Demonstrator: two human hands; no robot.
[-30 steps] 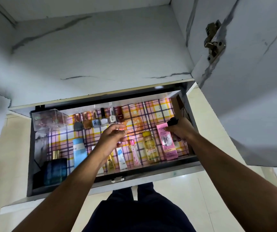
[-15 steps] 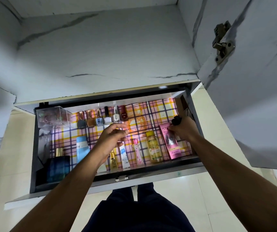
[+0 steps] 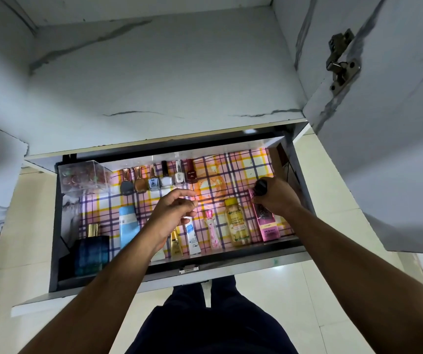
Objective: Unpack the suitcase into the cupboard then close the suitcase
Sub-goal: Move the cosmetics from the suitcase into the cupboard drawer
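Note:
An open cupboard drawer (image 3: 231, 270) with a plaid liner holds cosmetics. My right hand (image 3: 276, 196) grips a small black item (image 3: 260, 187) above the drawer's right end, over a pink box (image 3: 268, 224). My left hand (image 3: 173, 210) hovers over the drawer's middle with fingers loosely curled, holding nothing. Beneath it lie small tubes (image 3: 192, 237). A yellow Garnier bottle (image 3: 237, 224) lies left of the pink box. The suitcase is out of view.
Nail polish bottles (image 3: 165, 178) line the drawer's back. A clear box (image 3: 84, 178) sits at the back left, a blue perfume bottle (image 3: 91, 247) front left, a light-blue tube (image 3: 128, 224) beside it. An open cupboard door (image 3: 384, 123) hangs right. Marble shelf (image 3: 154, 85) above.
My right hand with the black item has lifted slightly and shifted toward the drawer's right wall. My left hand stays over the middle, fingers a little more curled.

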